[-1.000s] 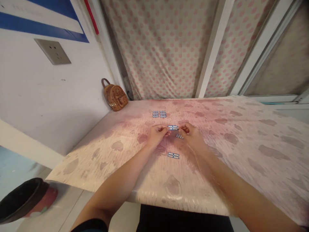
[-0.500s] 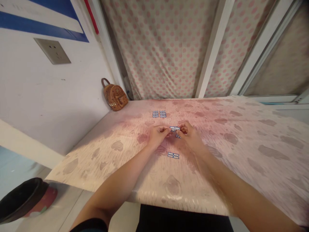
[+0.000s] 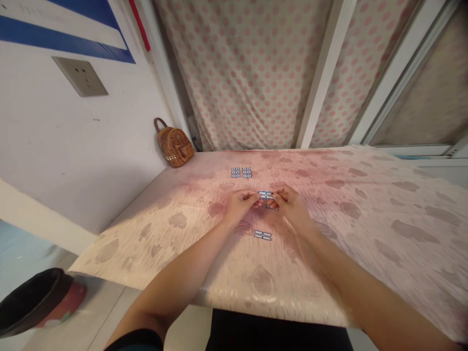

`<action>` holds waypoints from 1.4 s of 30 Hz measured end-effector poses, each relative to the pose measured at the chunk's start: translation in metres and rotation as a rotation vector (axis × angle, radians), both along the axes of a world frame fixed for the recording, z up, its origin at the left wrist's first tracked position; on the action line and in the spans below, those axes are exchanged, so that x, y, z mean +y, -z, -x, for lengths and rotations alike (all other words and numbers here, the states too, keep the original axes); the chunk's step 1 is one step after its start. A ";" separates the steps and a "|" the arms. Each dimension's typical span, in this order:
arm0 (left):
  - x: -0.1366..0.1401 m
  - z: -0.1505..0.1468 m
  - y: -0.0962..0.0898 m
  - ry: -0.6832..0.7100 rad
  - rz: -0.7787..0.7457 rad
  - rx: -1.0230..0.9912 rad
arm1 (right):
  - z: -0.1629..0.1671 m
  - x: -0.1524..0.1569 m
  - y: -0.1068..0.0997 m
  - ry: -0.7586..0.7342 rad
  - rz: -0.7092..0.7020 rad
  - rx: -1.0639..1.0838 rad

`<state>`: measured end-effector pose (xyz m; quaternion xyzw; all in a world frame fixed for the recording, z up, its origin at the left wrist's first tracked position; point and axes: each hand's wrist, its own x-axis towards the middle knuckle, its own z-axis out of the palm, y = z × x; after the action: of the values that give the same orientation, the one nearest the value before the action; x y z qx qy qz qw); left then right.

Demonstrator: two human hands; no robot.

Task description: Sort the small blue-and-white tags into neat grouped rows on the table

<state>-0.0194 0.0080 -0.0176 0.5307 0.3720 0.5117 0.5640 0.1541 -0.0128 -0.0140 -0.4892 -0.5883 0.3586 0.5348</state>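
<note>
Between my two hands is a small white label sheet (image 3: 265, 194) with blue borders, held just above the table. My left hand (image 3: 241, 204) pinches its left end between thumb and fingers. Closed on its right end is my right hand (image 3: 291, 205), thumb on top. Part of another blue-edged piece (image 3: 272, 207) shows below my right fingers; whether they touch it I cannot tell. Closer to me lies a sheet of blue-bordered labels (image 3: 263, 235), flat on the cloth. Farther back, two groups of smaller blue-edged labels (image 3: 235, 172) lie side by side.
A patterned cover (image 3: 226, 278) spreads over the table. At the back left corner, a brown mini backpack (image 3: 176, 147) leans by the wall. A polka-dot curtain (image 3: 248, 73) hangs behind the table. On the floor at left stands a dark-rimmed bin (image 3: 62, 302).
The held label sheet has tilted, so more of its face shows. My right thumb and fingers have shifted on its right end. My left hand has barely moved.
</note>
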 end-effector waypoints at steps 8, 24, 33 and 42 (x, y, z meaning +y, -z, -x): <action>0.000 0.002 -0.002 -0.056 0.096 -0.039 | 0.002 -0.009 -0.006 0.004 -0.210 -0.268; -0.001 0.003 -0.005 -0.109 0.125 -0.061 | 0.006 -0.017 -0.018 -0.032 -0.378 -0.385; -0.001 0.004 -0.003 -0.042 0.061 -0.043 | 0.004 -0.014 -0.012 -0.002 -0.305 -0.411; -0.002 0.002 -0.003 0.014 0.073 -0.074 | 0.004 -0.007 -0.002 -0.006 -0.124 -0.091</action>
<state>-0.0211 0.0061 -0.0144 0.4932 0.3657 0.5128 0.6000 0.1504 -0.0195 -0.0116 -0.4692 -0.6347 0.3002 0.5356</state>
